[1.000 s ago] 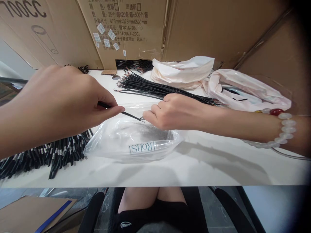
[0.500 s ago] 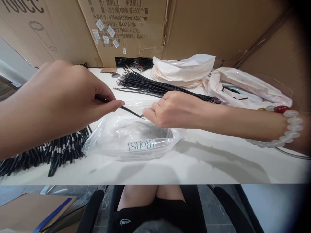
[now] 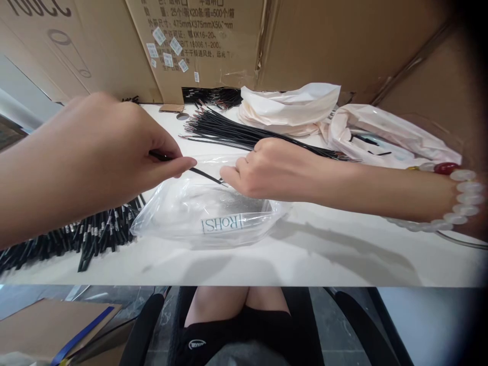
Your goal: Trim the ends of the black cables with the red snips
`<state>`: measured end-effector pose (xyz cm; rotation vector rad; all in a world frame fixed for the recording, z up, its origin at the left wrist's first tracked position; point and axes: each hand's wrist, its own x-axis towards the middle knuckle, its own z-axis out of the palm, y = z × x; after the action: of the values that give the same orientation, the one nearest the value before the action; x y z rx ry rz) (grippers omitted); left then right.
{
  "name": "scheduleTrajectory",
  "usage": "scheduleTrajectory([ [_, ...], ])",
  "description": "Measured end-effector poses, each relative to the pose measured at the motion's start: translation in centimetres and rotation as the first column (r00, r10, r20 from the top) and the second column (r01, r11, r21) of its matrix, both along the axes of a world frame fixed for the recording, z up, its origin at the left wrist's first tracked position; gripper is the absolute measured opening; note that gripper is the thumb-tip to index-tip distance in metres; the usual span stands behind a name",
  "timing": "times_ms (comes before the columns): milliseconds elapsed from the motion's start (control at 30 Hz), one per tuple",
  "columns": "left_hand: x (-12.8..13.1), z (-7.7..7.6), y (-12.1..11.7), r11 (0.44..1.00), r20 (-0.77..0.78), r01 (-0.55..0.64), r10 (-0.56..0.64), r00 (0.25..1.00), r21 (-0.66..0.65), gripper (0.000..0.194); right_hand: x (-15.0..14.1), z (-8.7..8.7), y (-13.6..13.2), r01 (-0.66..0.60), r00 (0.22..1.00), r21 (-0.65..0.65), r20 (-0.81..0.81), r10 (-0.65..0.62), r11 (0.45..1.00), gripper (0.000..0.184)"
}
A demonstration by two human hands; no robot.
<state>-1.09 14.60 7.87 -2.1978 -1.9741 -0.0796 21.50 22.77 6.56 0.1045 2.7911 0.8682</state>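
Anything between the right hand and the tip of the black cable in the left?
Nothing visible. The left hand pinches the black cable, and its tip sits right at the right hand's fingertips. The clear bag looks to be beneath, not between. Can't tell what the curled fingers hide.

Pale beaded bracelet (image 3: 468, 198) with one red bead (image 3: 447, 168); black shorts (image 3: 236, 330) bearing a white oval logo (image 3: 197, 344).

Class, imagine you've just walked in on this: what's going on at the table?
The left hand pinches a black wire above a clear plastic bag. The right hand is closed by the wire's tip; what it grips is mostly hidden. A bundle of black wires lies beyond the bag, and a pile of black pieces lies to its left.
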Motion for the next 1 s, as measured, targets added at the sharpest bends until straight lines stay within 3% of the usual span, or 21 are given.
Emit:
scheduleTrajectory([
  [100,0.5,0.2,0.2,0.997,-0.13,-0.077,0.075,0.989,-0.005,0.078,-0.2,0.4,-0.3,-0.004,1.0,-0.001,0.009,0.004,1.0,0.039],
  [200,0.9,0.3,0.5,0.974,-0.137,-0.157,0.135,0.981,-0.166,0.086,-0.1,0.5,-0.4,0.006,1.0,-0.003,0.006,-0.006,1.0,0.041],
  [367,0.7,0.9,0.7,0.837,-0.112,-0.34,0.324,0.939,-0.429,0.078,0.3,0.3,-0.2,0.045,0.997,-0.098,-0.055,-0.051,0.994,0.038],
  [467,1.0,1.4,0.8,0.8,-0.15,-0.384,0.356,0.922,-0.46,0.07,0.3,0.1,-0.3,0.044,0.995,-0.135,-0.08,-0.056,0.99,0.036],
  [667,2.7,2.3,1.0,0.754,-0.081,-0.421,0.445,0.892,-0.505,0.041,-0.2,0.1,-1.0,0.014,0.998,-0.044,-0.055,-0.017,0.999,0.045],
  [767,2.2,2.1,1.2,0.73,-0.09,-0.471,0.496,0.864,-0.495,0.044,-0.4,0.1,-1.1,-0.002,0.999,-0.028,-0.052,0.0,1.0,0.047],
  [1000,1.9,1.8,1.3,0.733,-0.057,-0.46,0.502,0.863,-0.501,0.061,-0.4,-0.2,-1.2,0.004,0.999,-0.023,-0.051,-0.005,1.0,0.047],
])
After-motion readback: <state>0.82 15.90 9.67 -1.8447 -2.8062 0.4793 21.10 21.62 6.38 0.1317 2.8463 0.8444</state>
